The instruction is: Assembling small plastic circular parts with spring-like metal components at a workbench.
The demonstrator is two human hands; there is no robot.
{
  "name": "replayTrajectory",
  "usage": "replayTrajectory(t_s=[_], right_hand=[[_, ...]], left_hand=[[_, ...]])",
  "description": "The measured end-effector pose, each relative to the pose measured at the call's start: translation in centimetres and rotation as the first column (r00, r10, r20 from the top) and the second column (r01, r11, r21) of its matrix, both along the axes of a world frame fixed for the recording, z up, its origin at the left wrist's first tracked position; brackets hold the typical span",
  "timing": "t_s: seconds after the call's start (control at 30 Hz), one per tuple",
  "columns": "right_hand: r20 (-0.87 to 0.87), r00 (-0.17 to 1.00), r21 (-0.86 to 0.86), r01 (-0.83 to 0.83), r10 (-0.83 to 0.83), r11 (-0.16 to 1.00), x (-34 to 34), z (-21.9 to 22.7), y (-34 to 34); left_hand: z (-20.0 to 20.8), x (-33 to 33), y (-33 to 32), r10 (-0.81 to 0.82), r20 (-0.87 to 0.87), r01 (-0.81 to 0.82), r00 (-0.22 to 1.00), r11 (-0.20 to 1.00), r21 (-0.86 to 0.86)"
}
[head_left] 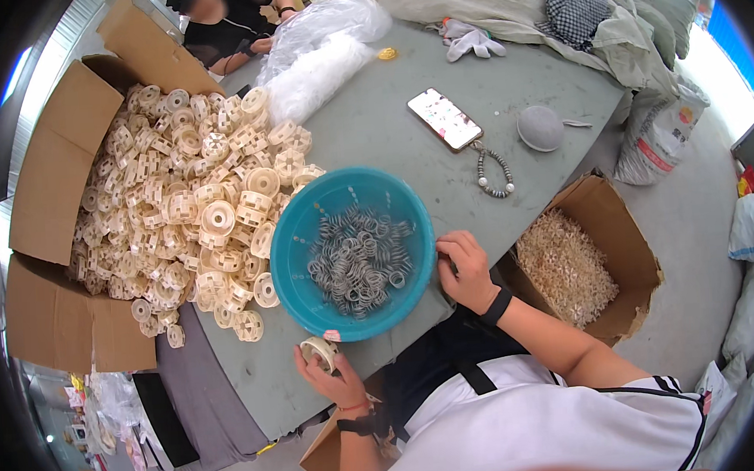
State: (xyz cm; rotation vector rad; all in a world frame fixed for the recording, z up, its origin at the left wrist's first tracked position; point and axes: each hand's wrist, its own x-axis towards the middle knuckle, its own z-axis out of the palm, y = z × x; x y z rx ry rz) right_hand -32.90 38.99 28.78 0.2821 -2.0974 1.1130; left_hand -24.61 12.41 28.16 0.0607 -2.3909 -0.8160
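Between the fingers of my left hand point(336, 383) is a round cream plastic part point(318, 350), held just off the near edge of a teal basin point(411, 201). Metal coil springs point(359, 258) lie heaped in the basin. My right hand point(466, 273) is at the basin's right rim, its fingers curled and closed together; whatever they hold, if anything, is too small to make out. To the left of the basin, a large pile of similar cream plastic parts point(216, 219) spills from an open cardboard box point(55, 195) onto the table.
Beyond the basin, a phone point(445, 119) with a beaded strap and a grey round pouch point(541, 129) lie on the green-grey table point(361, 120). A cardboard box point(642, 258) of small pale pieces stands at right. Across the table are gloves point(471, 40), plastic bags point(320, 75) and another person point(226, 29).
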Motion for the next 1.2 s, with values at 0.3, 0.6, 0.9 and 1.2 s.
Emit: replayTrajectory(t_s=[0.3,0.6,0.9,1.2], right_hand=[[0.031,0.999,0.037,0.011,-0.013,0.999,0.1,-0.1,-0.3],[0.123,0.992,-0.075,0.030,-0.020,0.997,-0.1,-0.5,-0.3],[-0.026,0.956,-0.053,-0.293,0.292,0.955,-0.9,8.3,-3.4],[0.196,0.813,-0.274,-0.492,0.549,0.826,-3.4,7.9,-8.2]], left_hand=[[-0.6,0.3,-0.5,-0.010,-0.027,0.012,1.000,0.998,0.055],[-0.6,0.1,-1.2,-0.103,-0.095,0.128,0.990,0.941,0.314],[9.4,-4.8,0.4,-0.590,0.003,0.245,0.807,0.340,0.908],[8.3,-8.5,5.1,-0.502,0.075,0.254,0.861,0.553,0.793]])
